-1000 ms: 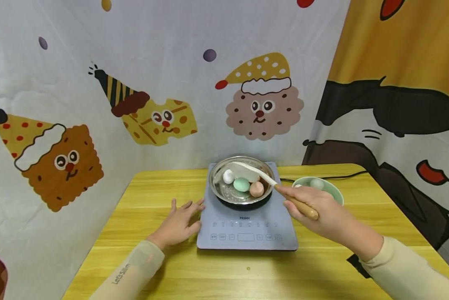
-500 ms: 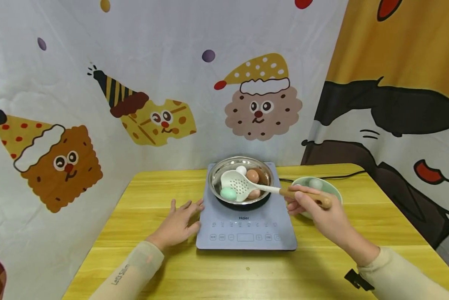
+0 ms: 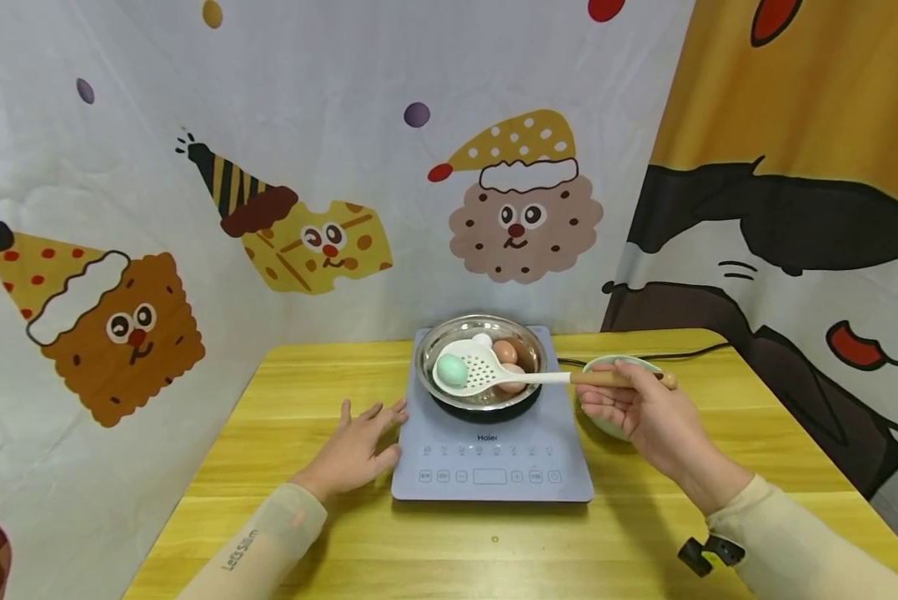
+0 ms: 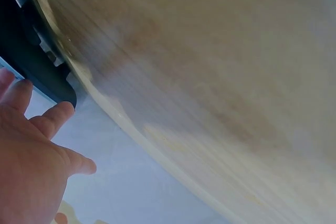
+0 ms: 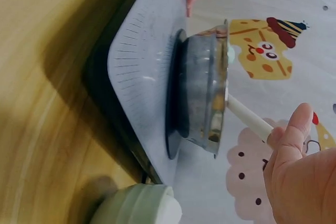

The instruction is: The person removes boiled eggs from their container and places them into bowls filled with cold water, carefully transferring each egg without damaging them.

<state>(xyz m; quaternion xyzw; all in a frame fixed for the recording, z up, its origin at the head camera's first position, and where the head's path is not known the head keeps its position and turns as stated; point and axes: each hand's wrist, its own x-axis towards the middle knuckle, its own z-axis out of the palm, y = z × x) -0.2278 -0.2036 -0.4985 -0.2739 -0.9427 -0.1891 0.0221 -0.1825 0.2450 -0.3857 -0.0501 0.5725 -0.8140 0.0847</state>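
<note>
My right hand [image 3: 647, 417] grips the wooden handle of a white slotted spoon [image 3: 486, 363]. A pale green egg [image 3: 452, 370] lies in the spoon's bowl, over the left side of a steel pan [image 3: 428, 335]. Behind and beside the spoon, a white egg [image 3: 482, 341], a brown egg [image 3: 504, 352] and a lighter brown egg [image 3: 514, 379] sit in the pan. The pan stands on a Haier induction cooker [image 3: 491, 454]. My left hand [image 3: 351, 450] rests with spread fingers at the cooker's left edge; in the left wrist view its fingertips [image 4: 64, 109] touch the dark side.
Partly behind my right hand is a light green bowl [image 3: 606, 425]; the right wrist view shows something white [image 5: 169, 211] in it. A black cable [image 3: 689, 353] runs along the back of the wooden table [image 3: 328, 375]. A printed curtain [image 3: 418, 275] hangs behind.
The spoon has turned from its upper side over the pan to scoop beneath the green egg, which has risen in its bowl. My right hand has turned palm-up; my left hand stays put.
</note>
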